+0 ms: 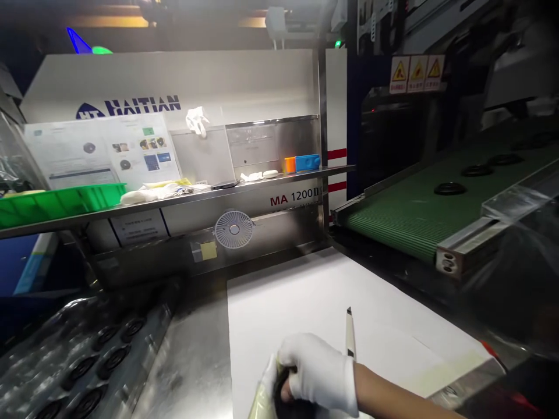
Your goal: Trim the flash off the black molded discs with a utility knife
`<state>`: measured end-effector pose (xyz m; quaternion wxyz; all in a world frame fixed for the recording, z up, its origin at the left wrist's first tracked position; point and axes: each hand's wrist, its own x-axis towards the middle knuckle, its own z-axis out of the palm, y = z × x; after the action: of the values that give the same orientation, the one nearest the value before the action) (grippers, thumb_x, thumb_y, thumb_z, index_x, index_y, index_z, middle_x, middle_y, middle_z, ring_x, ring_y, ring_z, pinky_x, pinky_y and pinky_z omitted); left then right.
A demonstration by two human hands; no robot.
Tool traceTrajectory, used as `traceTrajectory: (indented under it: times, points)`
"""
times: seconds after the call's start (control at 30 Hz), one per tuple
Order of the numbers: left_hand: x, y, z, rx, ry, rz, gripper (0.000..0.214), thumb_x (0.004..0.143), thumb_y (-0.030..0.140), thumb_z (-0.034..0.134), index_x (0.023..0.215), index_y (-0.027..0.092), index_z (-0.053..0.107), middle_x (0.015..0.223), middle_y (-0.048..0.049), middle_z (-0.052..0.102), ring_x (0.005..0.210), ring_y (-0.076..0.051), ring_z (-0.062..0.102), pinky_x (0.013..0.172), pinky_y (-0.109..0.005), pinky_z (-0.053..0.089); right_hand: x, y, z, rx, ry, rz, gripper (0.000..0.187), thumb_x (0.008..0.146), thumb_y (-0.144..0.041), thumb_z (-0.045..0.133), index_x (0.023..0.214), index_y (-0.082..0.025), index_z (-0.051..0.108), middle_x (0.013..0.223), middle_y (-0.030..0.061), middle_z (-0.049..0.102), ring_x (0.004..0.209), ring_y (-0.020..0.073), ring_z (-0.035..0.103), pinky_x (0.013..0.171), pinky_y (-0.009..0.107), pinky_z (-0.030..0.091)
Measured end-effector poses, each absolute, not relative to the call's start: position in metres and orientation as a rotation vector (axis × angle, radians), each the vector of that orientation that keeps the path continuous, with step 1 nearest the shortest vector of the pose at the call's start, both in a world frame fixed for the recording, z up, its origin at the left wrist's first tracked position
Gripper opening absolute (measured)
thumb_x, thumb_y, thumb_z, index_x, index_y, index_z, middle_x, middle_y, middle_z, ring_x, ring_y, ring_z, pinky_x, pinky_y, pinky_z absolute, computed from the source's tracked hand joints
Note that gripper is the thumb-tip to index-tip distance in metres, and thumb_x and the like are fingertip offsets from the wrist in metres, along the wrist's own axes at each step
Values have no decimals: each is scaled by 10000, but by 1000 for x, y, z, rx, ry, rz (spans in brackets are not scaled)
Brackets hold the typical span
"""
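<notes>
My right hand [318,369], in a white glove with a bare fingertip showing, is closed around a black round part [292,404] at the bottom edge of the view. On the part's left side my left hand [264,391], in a pale yellowish glove, holds it too, though most of that hand is cut off by the frame. Both are over a white sheet [288,302] covering the worktable. Just beyond my right wrist lies a slim white tool with a dark tip [350,331], its exact kind unclear.
Left, a tray [151,343] holds several black round parts beside clear plastic. A green conveyor [406,215] at right carries more. Across the back, a metal shelf [244,187] bears a green bin [65,201], white gloves and a blue box [307,163]; a small fan [234,229] hangs below.
</notes>
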<state>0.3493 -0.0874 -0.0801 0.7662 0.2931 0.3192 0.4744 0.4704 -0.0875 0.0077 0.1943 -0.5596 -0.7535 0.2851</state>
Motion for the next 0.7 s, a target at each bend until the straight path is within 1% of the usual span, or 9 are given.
traceTrajectory:
  times: [0.07,0.13,0.17,0.23,0.27,0.33,0.47,0.6,0.7]
  points:
    - [338,-85,-81,569,699,1017,416,637,433,662,1041,356,602,815,-84,653,812,-333,623,546,-440,520,475,-86,4,-1526,-2014,776,178,623,-247,684,799,-222,695,692,-27,648,607,147,587,502,187,406]
    - [321,-81,-80,365,698,993,341,655,435,657,966,296,633,815,-79,655,741,-261,633,528,-344,509,504,-82,1,-1532,-1855,677,262,744,-297,572,989,-230,637,861,10,665,755,176,608,638,225,442]
    - [312,-79,-79,233,676,983,309,668,423,656,938,274,638,817,-71,655,716,-225,630,525,-297,495,525,-80,-3,-1646,-1769,547,276,805,-329,494,1029,-218,612,888,36,663,808,197,605,697,259,438]
    - [296,-74,-77,14,603,992,276,673,368,675,925,263,638,834,-54,652,700,-187,618,528,-248,469,567,-75,-16,-2059,-1586,285,333,829,-408,439,1068,-218,572,936,79,658,861,260,595,718,334,417]
    - [289,-71,-75,-38,566,1018,271,668,325,688,927,266,638,848,-49,649,708,-185,613,536,-246,463,586,-72,-25,-2207,-1531,272,348,822,-424,438,1078,-219,554,975,92,647,893,279,587,717,350,407]
    - [280,-67,-71,-33,523,1080,236,669,250,692,900,253,645,864,-46,638,732,-187,604,563,-258,461,611,-67,-43,-2316,-1576,371,271,802,-405,461,926,-199,586,879,101,656,771,276,608,642,338,399]
    - [282,-59,-56,-40,459,1036,52,698,179,656,745,184,635,836,-54,611,766,-175,588,589,-250,457,613,-60,-64,-2268,-1709,463,61,728,-205,504,743,-199,563,681,59,630,630,239,590,566,293,353]
    - [294,-57,-38,6,455,1051,10,696,151,611,694,148,601,796,-65,605,797,-207,591,634,-309,489,587,-57,-61,-2158,-1792,458,125,693,-90,457,674,-196,520,663,50,600,614,226,560,570,292,333]
    - [300,-60,-30,74,499,1154,16,693,140,577,685,134,591,759,-66,603,824,-223,594,732,-379,495,559,-65,-56,-1987,-1854,499,188,744,-69,377,750,-195,517,781,42,604,717,193,569,630,268,375]
